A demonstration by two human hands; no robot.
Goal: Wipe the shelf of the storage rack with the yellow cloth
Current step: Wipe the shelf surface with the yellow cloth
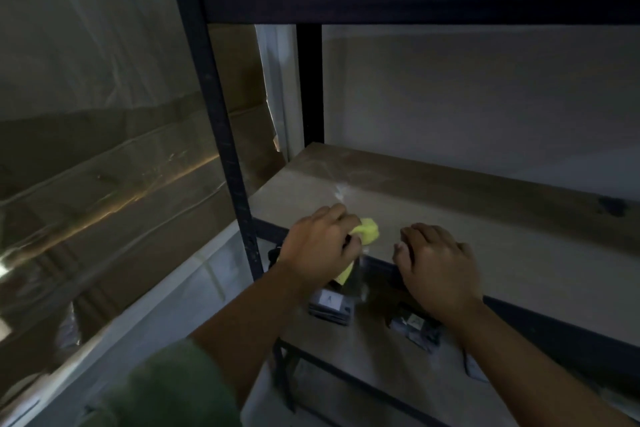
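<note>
Low in the centre of the frame, a yellow cloth [367, 230] is gripped in the left hand [320, 246] at the front edge of a brown shelf [485, 246], its fingers closed round it. The right hand [438, 270] is laid palm down on the same edge, just to the right, its fingers curled. A dark upright post [221, 135] of the rack is seen at left. Small packets [330, 305] are seen on the lower shelf beneath the hands.

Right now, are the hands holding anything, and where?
The left hand grips the yellow cloth around its bunched middle; the right hand holds nothing.
</note>
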